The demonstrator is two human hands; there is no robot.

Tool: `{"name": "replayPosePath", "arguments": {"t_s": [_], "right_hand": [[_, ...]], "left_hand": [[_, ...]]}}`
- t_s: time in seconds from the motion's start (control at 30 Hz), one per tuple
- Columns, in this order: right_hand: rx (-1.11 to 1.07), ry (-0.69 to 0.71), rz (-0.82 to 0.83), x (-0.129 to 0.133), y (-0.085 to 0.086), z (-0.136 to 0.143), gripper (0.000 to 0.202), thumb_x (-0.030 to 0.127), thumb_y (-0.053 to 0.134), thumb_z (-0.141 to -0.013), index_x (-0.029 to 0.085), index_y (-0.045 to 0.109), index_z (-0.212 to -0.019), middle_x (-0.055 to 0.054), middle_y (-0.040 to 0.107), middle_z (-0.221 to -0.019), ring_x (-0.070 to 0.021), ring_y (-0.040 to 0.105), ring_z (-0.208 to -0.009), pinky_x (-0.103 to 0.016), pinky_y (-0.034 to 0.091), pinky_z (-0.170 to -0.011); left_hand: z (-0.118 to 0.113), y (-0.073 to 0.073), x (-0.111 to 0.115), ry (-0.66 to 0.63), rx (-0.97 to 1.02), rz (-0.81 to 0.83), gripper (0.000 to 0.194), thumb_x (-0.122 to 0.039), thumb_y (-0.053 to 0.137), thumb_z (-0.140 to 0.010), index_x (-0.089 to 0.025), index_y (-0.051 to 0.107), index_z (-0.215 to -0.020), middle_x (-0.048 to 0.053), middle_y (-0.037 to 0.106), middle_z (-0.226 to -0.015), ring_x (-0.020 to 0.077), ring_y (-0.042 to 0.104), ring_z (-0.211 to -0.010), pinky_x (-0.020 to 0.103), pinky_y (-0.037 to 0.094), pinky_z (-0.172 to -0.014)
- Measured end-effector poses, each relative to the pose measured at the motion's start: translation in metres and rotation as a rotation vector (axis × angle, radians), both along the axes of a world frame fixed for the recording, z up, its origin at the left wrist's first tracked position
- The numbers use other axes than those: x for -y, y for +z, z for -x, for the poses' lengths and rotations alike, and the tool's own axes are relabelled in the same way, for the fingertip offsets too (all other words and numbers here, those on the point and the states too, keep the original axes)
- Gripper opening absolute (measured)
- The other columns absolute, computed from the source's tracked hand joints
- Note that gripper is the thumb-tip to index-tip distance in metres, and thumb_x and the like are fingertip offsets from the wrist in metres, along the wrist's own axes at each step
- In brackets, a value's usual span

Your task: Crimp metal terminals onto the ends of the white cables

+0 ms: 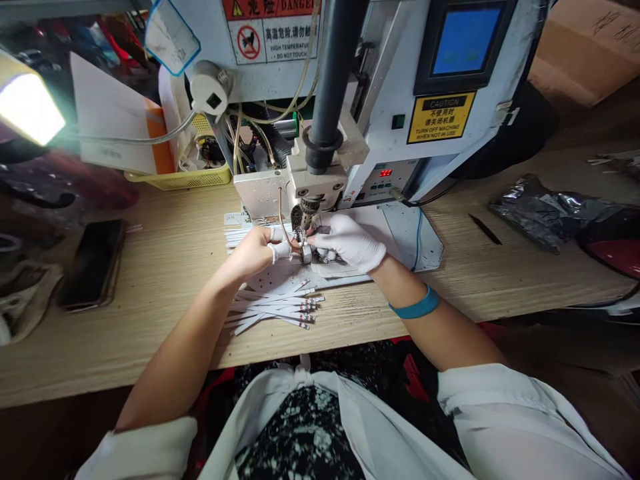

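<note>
My left hand (257, 250), with white coverings on some fingertips, is pinched closed just left of the small metal block (306, 254) under the machine's head (316, 179). From the right, my right hand (350, 241), in a white glove, reaches to the same spot with its fingers drawn together. What lies between the fingertips of either hand is too small and partly hidden to make out. Thin white flat strips (235, 238) extend left from behind my left hand. In front of the machine base, a pile of similar strips (273, 308) with small reddish-marked ends lies on the table.
The machine carries heat-danger and caution labels (441, 118) and a blue screen (466, 40). A phone (94, 263) lies at left, near a yellow basket (183, 179) and a bright lamp (30, 107). Dark tweezers (485, 229) and a silvery bag (545, 210) are at right.
</note>
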State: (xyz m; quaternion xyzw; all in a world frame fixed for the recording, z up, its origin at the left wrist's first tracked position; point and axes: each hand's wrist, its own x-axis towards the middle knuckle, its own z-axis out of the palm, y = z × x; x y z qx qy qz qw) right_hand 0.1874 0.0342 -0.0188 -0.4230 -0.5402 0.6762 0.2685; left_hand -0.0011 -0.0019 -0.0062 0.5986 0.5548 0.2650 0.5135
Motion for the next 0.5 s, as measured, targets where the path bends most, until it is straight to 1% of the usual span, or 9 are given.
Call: {"name": "replayPosePath", "arguments": {"t_s": [0.17,0.33,0.4,0.5], "right_hand": [[-0.026,0.005,0.002,-0.0003,-0.0034,-0.0013,0.018,0.016,0.070,-0.067,0.016,0.056,-0.078,0.005,0.050,-0.062,-0.0047,0.039,-0.046,-0.016,0.030,-0.033],[-0.021,0.009,0.036,0.0001,-0.0008,-0.0023,0.019,0.013,0.071,-0.068,0.017,0.056,-0.079,0.004,0.053,-0.064,-0.0058,0.041,-0.047,-0.017,0.034,-0.034],[-0.017,-0.003,0.050,0.0011,0.0014,-0.0023,0.019,0.012,0.071,-0.068,0.017,0.056,-0.080,0.004,0.052,-0.063,-0.0055,0.040,-0.045,-0.017,0.032,-0.034],[-0.029,-0.006,0.043,0.0029,0.0027,-0.0023,0.019,0.014,0.070,-0.069,0.017,0.056,-0.081,0.005,0.051,-0.061,-0.0051,0.039,-0.043,-0.017,0.031,-0.033]], "left_hand": [[-0.0003,0.0004,-0.0016,-0.013,-0.001,-0.001,0.032,-0.046,0.067,-0.061,-0.015,0.070,-0.066,0.005,0.070,-0.072,0.0216,0.064,-0.079,0.031,0.050,-0.075],[-0.0003,0.0015,-0.0016,-0.004,-0.014,0.001,0.024,-0.039,0.064,-0.060,-0.015,0.068,-0.063,0.005,0.070,-0.072,0.0212,0.065,-0.079,0.030,0.050,-0.075],[-0.0006,0.0022,-0.0014,0.002,-0.020,0.001,0.022,-0.037,0.063,-0.060,-0.016,0.068,-0.063,0.005,0.070,-0.073,0.0212,0.065,-0.080,0.030,0.050,-0.076],[-0.0022,0.0038,-0.0009,0.016,-0.028,0.010,0.023,-0.039,0.064,-0.059,-0.016,0.069,-0.062,0.005,0.071,-0.073,0.0214,0.065,-0.080,0.030,0.050,-0.075]]}}
